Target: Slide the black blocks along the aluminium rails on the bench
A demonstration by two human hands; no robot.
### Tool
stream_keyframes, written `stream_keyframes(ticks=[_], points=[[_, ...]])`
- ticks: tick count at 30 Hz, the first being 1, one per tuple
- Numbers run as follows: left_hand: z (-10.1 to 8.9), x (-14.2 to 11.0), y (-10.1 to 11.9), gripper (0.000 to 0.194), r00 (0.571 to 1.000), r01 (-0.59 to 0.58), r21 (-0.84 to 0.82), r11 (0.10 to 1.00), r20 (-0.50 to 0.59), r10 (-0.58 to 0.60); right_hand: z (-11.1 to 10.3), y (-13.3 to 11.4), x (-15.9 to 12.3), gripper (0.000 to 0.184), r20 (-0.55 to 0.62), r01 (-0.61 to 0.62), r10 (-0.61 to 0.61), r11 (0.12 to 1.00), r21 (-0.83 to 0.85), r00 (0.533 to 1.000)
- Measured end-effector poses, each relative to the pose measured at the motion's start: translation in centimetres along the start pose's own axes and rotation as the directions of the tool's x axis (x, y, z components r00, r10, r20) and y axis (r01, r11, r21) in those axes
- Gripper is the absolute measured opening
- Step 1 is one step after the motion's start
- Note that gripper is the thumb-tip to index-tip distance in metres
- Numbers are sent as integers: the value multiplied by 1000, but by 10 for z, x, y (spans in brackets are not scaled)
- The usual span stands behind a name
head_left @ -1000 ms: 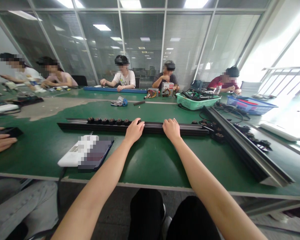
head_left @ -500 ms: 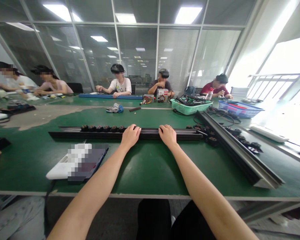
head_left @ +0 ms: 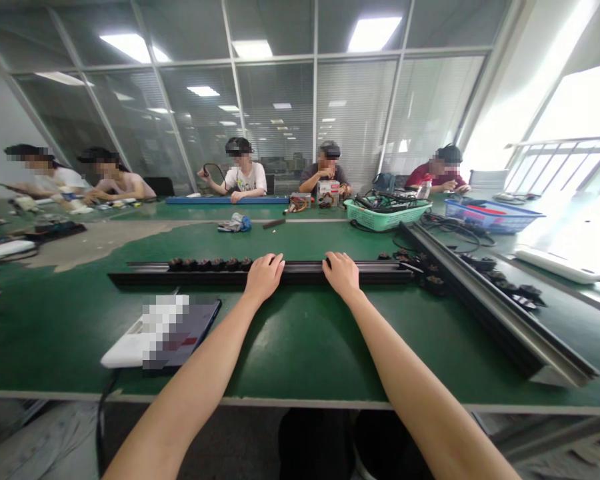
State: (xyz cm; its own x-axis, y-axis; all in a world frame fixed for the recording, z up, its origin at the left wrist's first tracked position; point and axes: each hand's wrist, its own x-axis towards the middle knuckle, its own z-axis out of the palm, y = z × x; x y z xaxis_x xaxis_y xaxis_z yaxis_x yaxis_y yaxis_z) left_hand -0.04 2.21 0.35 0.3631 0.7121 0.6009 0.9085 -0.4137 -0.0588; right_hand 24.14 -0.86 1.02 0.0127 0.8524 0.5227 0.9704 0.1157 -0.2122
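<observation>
A long black metal channel [head_left: 304,275] lies crosswise on the green table in front of me. My left hand [head_left: 264,277] is closed over its near wall, left of the middle. To the right, my right hand [head_left: 342,273] grips the same wall, its fingers curled over the top and their tips partly hidden. Several small dark round parts [head_left: 210,265] sit in a row along the channel, left of my left hand. More of these dark parts [head_left: 434,283] lie loose beyond the channel's right end.
A second metal channel [head_left: 495,303] lies slanted on the right. A white device [head_left: 125,347] and a dark tablet-like item [head_left: 200,323] rest at left front. Farther back are a crumpled cloth [head_left: 234,223], a green basket [head_left: 387,215] and a blue basket [head_left: 495,217]. Several people sit opposite.
My view has tilted up and turned slightly left. Both hands keep their places on the channel. Across the table, one person's raised hand now holds up a dark cable.
</observation>
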Motion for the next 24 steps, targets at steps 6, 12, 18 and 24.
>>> stream_keyframes(ticks=[6, 12, 18, 24], points=[[3, 0, 1, 49, 1000, -3, -24, 1000, -21, 3, 3, 2, 0, 33, -23, -11, 11, 1000, 6, 1000], [6, -2, 2, 49, 1000, 18, -41, 999, -21, -19, 7, 1, -1, 34, -35, -3, 3, 1000, -15, 999], [9, -6, 3, 49, 999, 52, -31, 998, -11, -52, 11, 5, -2, 36, -17, 34, -34, 999, -12, 999], [6, -8, 4, 51, 997, 80, -53, 995, 27, -78, 16, 10, -3, 38, -17, 56, -56, 998, 8, 998]])
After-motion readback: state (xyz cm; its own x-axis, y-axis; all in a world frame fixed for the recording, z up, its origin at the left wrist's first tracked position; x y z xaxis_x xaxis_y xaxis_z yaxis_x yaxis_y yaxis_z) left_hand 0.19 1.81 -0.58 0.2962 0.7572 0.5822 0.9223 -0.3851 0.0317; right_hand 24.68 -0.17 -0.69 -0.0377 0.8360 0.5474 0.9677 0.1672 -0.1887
